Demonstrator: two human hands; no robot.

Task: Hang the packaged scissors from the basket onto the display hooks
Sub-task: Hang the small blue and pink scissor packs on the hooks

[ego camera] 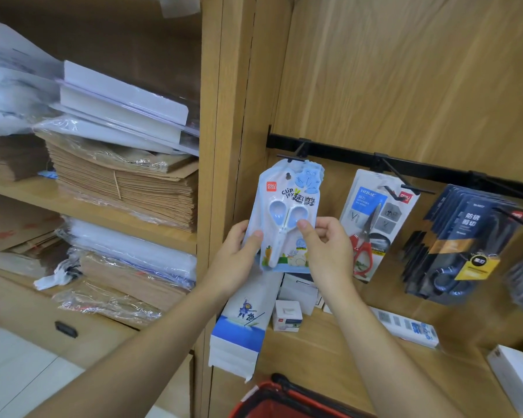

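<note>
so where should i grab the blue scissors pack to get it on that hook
By its two side edges at mid-height, coming from the front, as the left hand and right hand do now. The scissors pack is a flat upright card with the raised scissors down the middle, so the thin edges pinch easily, and the hang hole at the top is free for the hook.

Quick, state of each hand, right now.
Left hand: grips the left edge of the blue scissors pack.
Right hand: pinches the same pack's right side.
</note>
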